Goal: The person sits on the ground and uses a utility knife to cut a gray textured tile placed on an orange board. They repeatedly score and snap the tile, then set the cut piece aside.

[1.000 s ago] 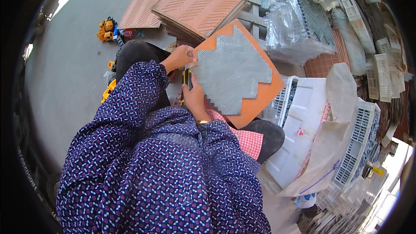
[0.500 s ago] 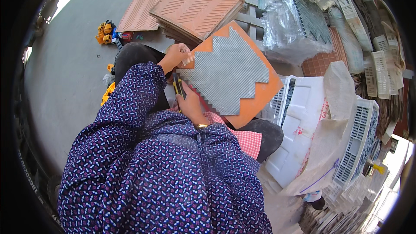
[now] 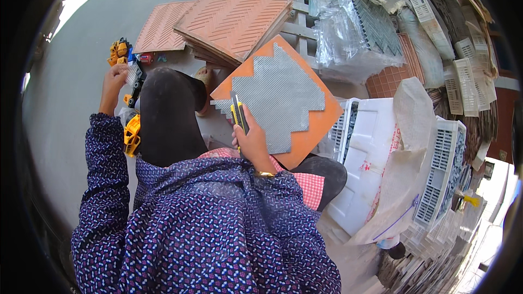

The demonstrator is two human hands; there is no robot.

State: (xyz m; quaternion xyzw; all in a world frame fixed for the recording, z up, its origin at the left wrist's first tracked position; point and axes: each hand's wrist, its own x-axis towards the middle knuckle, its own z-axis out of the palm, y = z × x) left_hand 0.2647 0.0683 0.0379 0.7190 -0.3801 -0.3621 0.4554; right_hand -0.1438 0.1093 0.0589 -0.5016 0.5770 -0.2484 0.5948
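Our right hand (image 3: 252, 137) grips a yellow-and-black utility knife (image 3: 238, 114), its long side pointing away from us. The grey mesh-backed sheet (image 3: 278, 95) lies on the orange board (image 3: 298, 146), up and right of that nearer hand. Far left, our left hand (image 3: 114, 80) pinches a mesh scrap (image 3: 133, 73).

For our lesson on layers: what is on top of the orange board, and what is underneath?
A grey mesh sheet with stepped edges lies on the orange board, hiding its middle. A black trouser leg shows by the board's lower edge; what lies directly underneath is covered.
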